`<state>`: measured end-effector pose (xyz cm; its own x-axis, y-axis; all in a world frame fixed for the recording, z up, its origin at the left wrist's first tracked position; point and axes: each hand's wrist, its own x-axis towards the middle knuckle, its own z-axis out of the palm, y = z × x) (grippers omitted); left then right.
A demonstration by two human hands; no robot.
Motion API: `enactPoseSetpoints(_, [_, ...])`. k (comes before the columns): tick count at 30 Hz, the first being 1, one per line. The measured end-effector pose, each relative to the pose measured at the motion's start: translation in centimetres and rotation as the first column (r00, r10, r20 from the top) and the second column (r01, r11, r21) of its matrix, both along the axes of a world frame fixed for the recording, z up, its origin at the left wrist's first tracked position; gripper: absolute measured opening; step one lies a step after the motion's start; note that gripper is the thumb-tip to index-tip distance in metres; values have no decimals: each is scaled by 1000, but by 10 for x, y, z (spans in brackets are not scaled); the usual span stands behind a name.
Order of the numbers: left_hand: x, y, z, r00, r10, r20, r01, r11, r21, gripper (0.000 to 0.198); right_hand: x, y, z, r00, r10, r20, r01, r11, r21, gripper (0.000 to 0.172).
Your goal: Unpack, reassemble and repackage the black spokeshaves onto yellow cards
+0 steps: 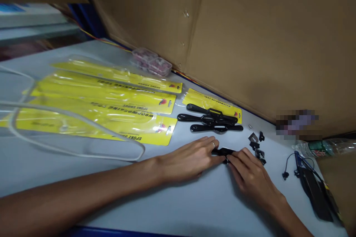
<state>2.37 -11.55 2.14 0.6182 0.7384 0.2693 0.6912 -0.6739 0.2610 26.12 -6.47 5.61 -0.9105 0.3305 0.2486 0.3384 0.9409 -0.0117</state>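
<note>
A black spokeshave (224,151) lies low over the grey table between my hands, mostly covered by fingers. My left hand (191,161), a ring on one finger, is closed around its left side. From the right, my right hand (251,174) pinches at the middle of the same spokeshave, where a small shiny part shows at the fingertips; its kind is unclear. Just beyond my hands, several black spokeshave bodies (207,119) lie stacked. Right of them are loose flat metal blades (253,137) and small black caps (261,136).
Yellow "Spoke Shave" blister packs (111,111) spread across the left, with a white cable (83,122) looping over them. Another yellow card (191,98) lies behind the bodies. Clear plastic boxes (151,61) stand by the cardboard wall. At right are a bottle (319,148), earphones and a black case (314,192).
</note>
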Motion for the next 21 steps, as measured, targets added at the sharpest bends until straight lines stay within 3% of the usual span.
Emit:
enactPoseSetpoints(4, [1,0,-2,1000,-2,25,2,1000,-3,47,-3,-1,3,999,26,45,-32,992,123,26])
enactPoseSetpoints(7, [0,0,-2,999,-9,33,9,1000,-5,43,-10,-3,-4,998,-59,19,56,991,121,28])
enactPoseSetpoints(11, [0,0,-2,999,-12,42,12,1000,20,43,-15,-3,-16,974,-208,-88,202,977,-72,38])
enactPoseSetpoints(14, [-1,0,-2,1000,-6,25,6,1000,5,49,-8,-1,-14,956,-258,-140,228,954,-196,44])
enactPoseSetpoints(18, [0,0,-1,1000,-8,24,8,1000,-4,46,5,5,0,985,-138,-100,116,973,-199,23])
enactPoseSetpoints(21, [-1,-1,-3,999,-11,50,10,1000,17,45,10,8,6,997,-61,-37,56,992,-116,27])
